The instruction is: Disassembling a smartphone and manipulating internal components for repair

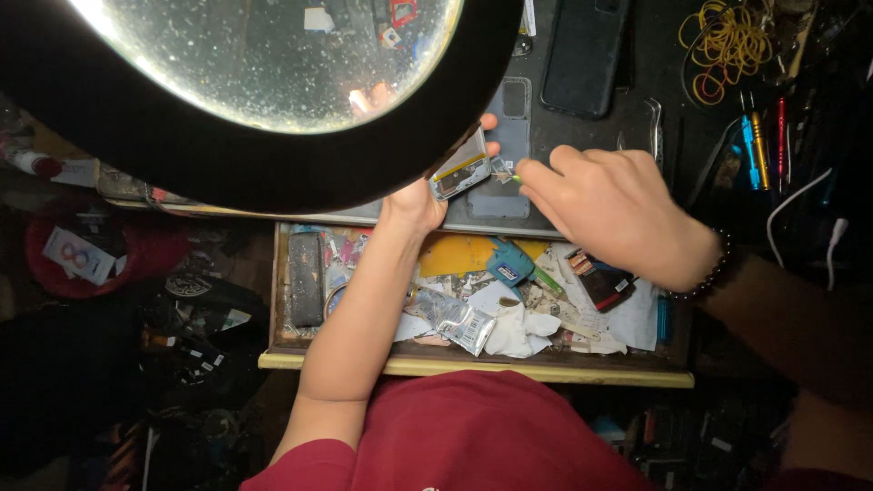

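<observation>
While the left hand (420,202) pinches a small silver phone part (460,170) in its grip over the table (582,136), the right hand (611,211) closes on a green-tipped tool (516,179) beside it. Both hover above a phone back (506,150), open cluttered drawer (473,364) below.

We see a red shirt (473,436), yellow rubber bands (727,41), a black phone case (582,55), a grey-blue phone back (505,159), a silver-and-yellow battery (462,168), a dark bead bracelet (714,268) and a pale wooden drawer front (473,365).
</observation>
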